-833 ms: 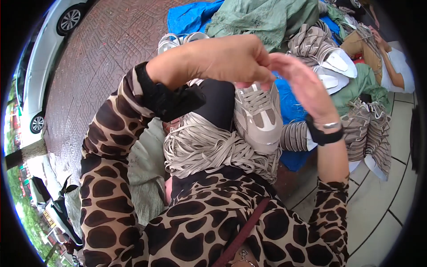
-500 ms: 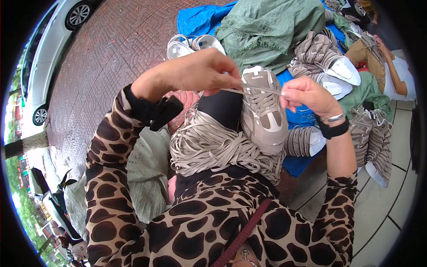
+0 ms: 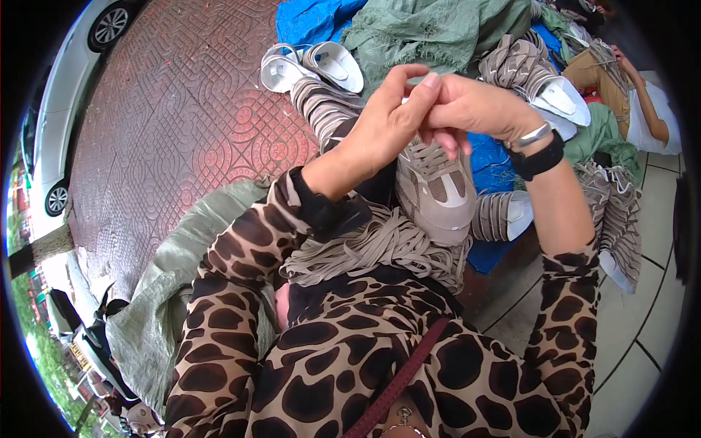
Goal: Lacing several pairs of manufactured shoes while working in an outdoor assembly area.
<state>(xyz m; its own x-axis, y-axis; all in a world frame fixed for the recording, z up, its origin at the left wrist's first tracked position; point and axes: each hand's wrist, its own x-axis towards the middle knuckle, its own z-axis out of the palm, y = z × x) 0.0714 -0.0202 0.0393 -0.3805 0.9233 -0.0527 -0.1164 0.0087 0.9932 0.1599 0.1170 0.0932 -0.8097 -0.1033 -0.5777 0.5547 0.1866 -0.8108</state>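
Note:
My left hand [image 3: 383, 128] and my right hand [image 3: 485, 109] meet above a beige-and-brown sneaker [image 3: 437, 201], thumbs and fingers touching. Both are closed in a pinch; the shoelace held between them half a second ago is almost wholly hidden by the fingers now. The sneaker rests on my lap with its toe toward me, and its upper half is covered by my hands. Across my lap beside it lies a thick heap of loose beige shoelaces [image 3: 358, 252], partly behind my left wrist.
Stacked shoe uppers [image 3: 500, 217] lie right of the sneaker; another stack [image 3: 325, 109] lies beyond my left hand. Green cloth [image 3: 431, 36] and blue sheeting [image 3: 310, 22] are at the back. A pale sack [image 3: 175, 270] lies left. A person [image 3: 650, 117] sits far right; a car [image 3: 62, 124] stands left.
My hands were apart with the shoelace stretched between them; now they have come together. The left hand moved right and the right hand moved left and up.

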